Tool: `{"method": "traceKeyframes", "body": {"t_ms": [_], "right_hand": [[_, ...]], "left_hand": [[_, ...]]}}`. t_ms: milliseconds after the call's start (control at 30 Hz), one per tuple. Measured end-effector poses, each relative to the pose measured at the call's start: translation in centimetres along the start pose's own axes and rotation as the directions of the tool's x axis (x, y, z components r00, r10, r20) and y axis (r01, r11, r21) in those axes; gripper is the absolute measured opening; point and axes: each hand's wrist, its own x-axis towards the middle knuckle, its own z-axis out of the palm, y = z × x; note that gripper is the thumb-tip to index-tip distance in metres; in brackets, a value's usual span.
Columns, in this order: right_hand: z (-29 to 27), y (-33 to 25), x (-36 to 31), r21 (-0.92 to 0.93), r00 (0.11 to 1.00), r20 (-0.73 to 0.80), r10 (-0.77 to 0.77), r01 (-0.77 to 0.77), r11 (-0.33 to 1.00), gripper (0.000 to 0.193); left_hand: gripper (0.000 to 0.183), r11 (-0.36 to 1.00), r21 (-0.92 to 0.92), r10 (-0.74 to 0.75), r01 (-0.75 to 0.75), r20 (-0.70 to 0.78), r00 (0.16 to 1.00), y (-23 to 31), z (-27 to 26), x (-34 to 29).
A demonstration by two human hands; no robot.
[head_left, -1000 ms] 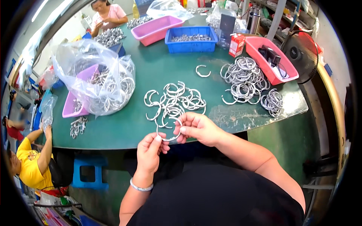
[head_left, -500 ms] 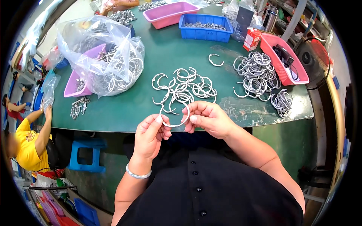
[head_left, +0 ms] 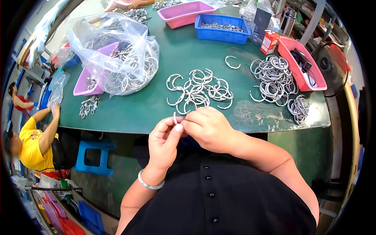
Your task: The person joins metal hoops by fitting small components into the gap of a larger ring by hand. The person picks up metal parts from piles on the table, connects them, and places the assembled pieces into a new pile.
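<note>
Close to the table's near edge, my left hand (head_left: 164, 141) pinches a silvery metal ring (head_left: 175, 118) between thumb and fingers. Only a short piece of the ring sticks up; the rest is hidden by my hands. My right hand (head_left: 209, 129) is closed against the left fingertips, on the ring's other side. Just beyond my hands lies a loose pile of open silvery rings (head_left: 199, 92). A single open ring (head_left: 232, 62) lies apart, farther right. Another heap of darker rings (head_left: 274, 78) sits to the right, with a small bundle of rings (head_left: 298, 109) nearer the edge.
On the left, a clear bag of rings (head_left: 133, 66) leans over a lilac tray (head_left: 87, 74), with small metal clasps (head_left: 89, 106) nearby. A pink tray (head_left: 184, 13), blue tray (head_left: 223, 33) and red basket (head_left: 303, 66) stand farther back. A co-worker in yellow (head_left: 35, 147) sits left.
The ring, earlier facing me as an open circle between both hands, is now turned mostly edge-on. My right hand has rolled over and closed up against my left. The whole view has shifted slightly.
</note>
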Motion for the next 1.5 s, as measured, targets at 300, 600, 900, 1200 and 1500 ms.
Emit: {"method": "traceKeyframes", "body": {"t_ms": [300, 600, 900, 1200, 1500], "right_hand": [[-0.6, 1.7, -1.7, 0.727, 0.785, 0.04, 0.618, -0.447, 0.521, 0.015], [-1.5, 1.4, -1.3, 0.858, 0.688, 0.441, 0.576, -0.512, -0.045, 0.018], [-1.0, 1.4, -0.9, 0.85, 0.677, 0.461, 0.574, -0.523, -0.066, 0.015], [1.7, 0.5, 1.2, 0.371, 0.947, 0.234, 0.221, -0.297, 0.88, 0.04], [7.5, -3.4, 9.0, 0.107, 0.852, 0.521, -0.055, -0.001, 0.994, 0.055]], "left_hand": [[0.016, 0.961, -0.229, -0.182, 0.156, -0.093, 0.979, 0.8, -1.7, 0.7], [0.016, 0.949, -0.244, -0.211, 0.199, -0.024, 0.977, 1.1, -1.5, 0.7], [0.016, 0.928, -0.29, -0.254, 0.235, -0.028, 0.967, 0.9, -1.8, 0.8], [0.013, 0.944, -0.328, -0.069, -0.037, -0.304, 0.95, 1.7, -6.8, -0.3], [0.013, 0.923, -0.26, 0.096, -0.282, -0.556, 0.826, 3.0, -13.8, -4.3]]}}
